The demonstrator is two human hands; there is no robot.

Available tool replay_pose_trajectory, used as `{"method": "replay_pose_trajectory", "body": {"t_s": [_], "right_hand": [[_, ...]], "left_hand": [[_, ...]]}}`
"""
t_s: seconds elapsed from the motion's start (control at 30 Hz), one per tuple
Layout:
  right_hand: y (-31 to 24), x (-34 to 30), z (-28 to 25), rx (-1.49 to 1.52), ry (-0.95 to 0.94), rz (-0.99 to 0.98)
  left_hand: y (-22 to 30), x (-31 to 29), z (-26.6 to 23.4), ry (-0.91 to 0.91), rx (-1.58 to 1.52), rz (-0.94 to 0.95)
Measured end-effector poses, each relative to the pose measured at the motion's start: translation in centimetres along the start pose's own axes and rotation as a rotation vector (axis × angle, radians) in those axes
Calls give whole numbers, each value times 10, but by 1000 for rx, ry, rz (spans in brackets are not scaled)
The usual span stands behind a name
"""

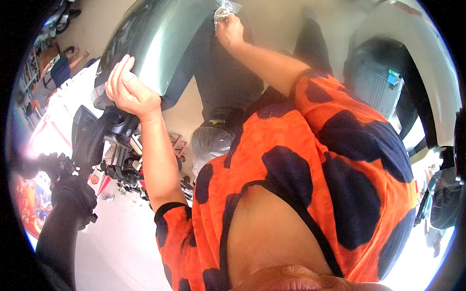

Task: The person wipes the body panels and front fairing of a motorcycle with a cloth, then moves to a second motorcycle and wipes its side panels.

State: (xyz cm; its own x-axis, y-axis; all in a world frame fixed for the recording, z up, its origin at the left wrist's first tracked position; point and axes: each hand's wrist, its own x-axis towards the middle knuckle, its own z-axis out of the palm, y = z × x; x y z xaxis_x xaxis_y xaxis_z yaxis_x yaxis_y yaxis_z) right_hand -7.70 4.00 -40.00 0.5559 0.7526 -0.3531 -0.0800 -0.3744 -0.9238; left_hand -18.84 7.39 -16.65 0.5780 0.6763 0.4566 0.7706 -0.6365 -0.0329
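A dark green, glossy motorcycle body panel (160, 39) curves across the top of the view. My left hand (130, 89) rests on its lower edge, fingers curled over the rim above the handlebar area (114, 126). My right hand (229, 30) is farther up, closed on a crumpled clear plastic wrap (224, 8) next to the panel. An orange garment with dark blue patches (310, 160) fills the lower right.
A black seat (228, 72) runs below the panel. A wrapped headlight (211, 140) and engine parts (124, 169) sit lower. A black handlebar grip (68, 203) juts at left. Another white and grey vehicle (388, 82) stands at right. People sit at far left (63, 68).
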Motion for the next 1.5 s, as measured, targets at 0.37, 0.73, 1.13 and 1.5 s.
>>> {"method": "replay_pose_trajectory", "body": {"t_s": [0.37, 0.73, 1.13, 1.5], "right_hand": [[31, 36, 26, 114, 47, 408], [60, 56, 44, -68, 127, 420], [-72, -112, -35, 335, -441, -688], [-90, -114, -29, 496, -533, -1028]], "left_hand": [[-3, 0, 3, 25, -48, 17], [-5, -2, 5, 16, -45, 23], [-10, -8, 2, 31, -45, -7], [-12, -9, 3, 29, -26, 46]]}}
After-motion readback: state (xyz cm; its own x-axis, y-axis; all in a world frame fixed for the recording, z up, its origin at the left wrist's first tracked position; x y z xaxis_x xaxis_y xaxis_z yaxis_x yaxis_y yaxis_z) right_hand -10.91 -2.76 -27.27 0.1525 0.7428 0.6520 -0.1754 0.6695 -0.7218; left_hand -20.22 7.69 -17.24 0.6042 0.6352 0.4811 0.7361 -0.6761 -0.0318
